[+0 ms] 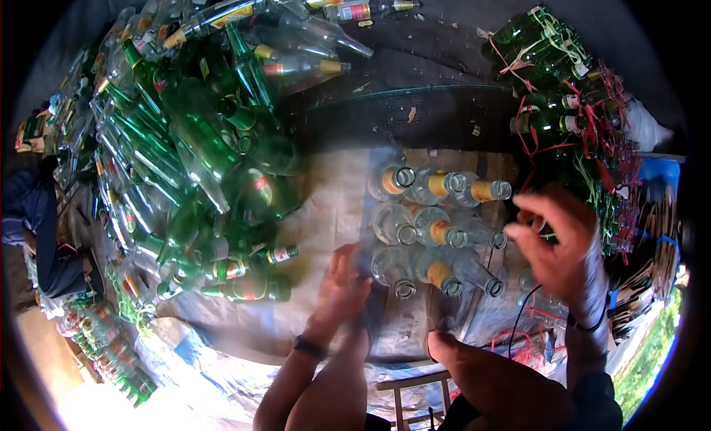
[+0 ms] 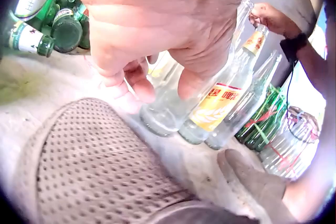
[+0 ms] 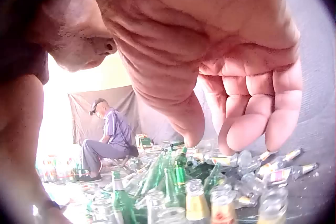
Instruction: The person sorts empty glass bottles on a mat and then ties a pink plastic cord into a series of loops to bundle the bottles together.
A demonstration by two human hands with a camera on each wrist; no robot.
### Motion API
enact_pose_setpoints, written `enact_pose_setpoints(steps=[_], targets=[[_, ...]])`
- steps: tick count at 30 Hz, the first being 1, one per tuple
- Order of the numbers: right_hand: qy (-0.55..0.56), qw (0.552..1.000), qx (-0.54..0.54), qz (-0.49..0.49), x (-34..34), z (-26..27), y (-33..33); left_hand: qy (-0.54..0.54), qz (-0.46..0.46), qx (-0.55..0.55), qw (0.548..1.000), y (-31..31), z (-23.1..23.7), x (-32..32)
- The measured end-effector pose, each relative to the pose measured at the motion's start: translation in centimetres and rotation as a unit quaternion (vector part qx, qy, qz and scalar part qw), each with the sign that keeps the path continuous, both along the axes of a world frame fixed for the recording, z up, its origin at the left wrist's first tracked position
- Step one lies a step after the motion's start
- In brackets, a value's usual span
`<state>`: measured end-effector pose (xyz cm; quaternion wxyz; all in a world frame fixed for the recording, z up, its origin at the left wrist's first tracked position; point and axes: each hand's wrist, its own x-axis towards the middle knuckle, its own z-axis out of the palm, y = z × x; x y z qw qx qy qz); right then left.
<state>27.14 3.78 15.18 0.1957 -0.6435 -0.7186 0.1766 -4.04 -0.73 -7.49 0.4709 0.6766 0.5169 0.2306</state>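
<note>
Clear glass bottles [image 1: 395, 222], some with yellow labels, stand close together in three rows of three on the floor covering. My left hand [image 1: 342, 286] is low at the left side of this group, its fingers loosely bent. In the left wrist view, its thumb and fingers overlap a clear bottle [image 2: 160, 116] beside a yellow-labelled bottle [image 2: 211, 106], and nothing shows gripped. Raised at the right edge of the group is my right hand [image 1: 557, 238], near the bottle necks. Its fingers [image 3: 247, 129] are relaxed and slightly curled, with no object in the palm.
A large heap of green bottles [image 1: 192, 127] and clear ones lies to the left. Green bottles tied with string [image 1: 544, 46] are stacked at the right. A shoe [image 2: 100, 155] is close to the bottle group. Another person [image 3: 113, 134] sits beyond the heap.
</note>
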Motion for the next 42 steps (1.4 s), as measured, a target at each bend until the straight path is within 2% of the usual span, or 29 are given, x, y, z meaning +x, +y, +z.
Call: enact_pose_setpoints(steps=[4,7,9,10,13,14,17,21,23,25,27,29,31,34,38,40,42], targets=[[-0.051,0.998,0.026,0.012,1.8,1.4,4.7,0.033,0.020,-0.009,0.999,1.4,-2.3,-1.8],[-0.070,0.998,-0.001,-0.010,2.8,1.3,9.2,0.068,0.036,0.038,0.996,4.9,-3.3,-1.7],[-0.102,0.994,-0.027,0.021,4.1,0.6,13.2,0.090,0.053,0.093,0.990,7.4,-4.1,-0.9],[-0.127,0.990,-0.004,0.055,5.2,-0.8,15.3,0.090,0.056,0.079,0.991,8.3,-4.2,-0.5],[-0.159,0.985,0.018,0.071,8.7,-5.9,21.0,0.128,0.030,0.079,0.988,9.6,-6.8,0.0],[-0.163,0.982,0.033,0.090,9.7,-7.2,22.8,0.153,0.023,0.040,0.987,9.8,-6.9,0.1],[-0.222,0.974,-0.026,0.041,9.3,-9.2,27.5,0.203,-0.018,0.010,0.979,9.8,-7.3,-0.1],[-0.202,0.978,-0.035,0.021,9.1,-12.5,32.2,0.240,-0.024,0.009,0.970,9.7,-7.4,0.6],[-0.146,0.985,-0.092,-0.003,8.8,-13.5,34.0,0.233,-0.017,0.016,0.972,9.8,-7.3,0.8],[-0.138,0.984,-0.112,-0.014,8.0,-13.7,35.1,0.246,-0.012,0.047,0.968,8.9,-8.8,0.7],[-0.143,0.986,-0.072,-0.035,7.7,-15.3,37.0,0.260,-0.004,0.077,0.962,8.9,-9.4,0.6],[-0.155,0.987,-0.037,-0.033,7.8,-16.7,39.0,0.271,-0.008,0.006,0.963,9.2,-8.1,1.0],[-0.165,0.986,0.003,-0.031,7.8,-17.0,41.3,0.270,-0.010,0.014,0.963,8.7,-8.4,1.0],[-0.087,0.987,-0.120,-0.066,7.7,-17.0,44.0,0.265,-0.011,0.020,0.964,8.9,-8.6,1.0],[-0.025,0.974,-0.195,-0.110,7.9,-18.5,44.5,0.262,-0.007,0.008,0.965,9.1,-8.3,1.2],[-0.201,0.966,-0.150,-0.063,8.5,-20.7,45.2,0.269,-0.009,0.027,0.963,8.7,-8.9,1.1],[-0.213,0.967,-0.132,-0.054,8.7,-23.0,45.5,0.277,-0.010,0.048,0.959,8.7,-9.2,1.0]])
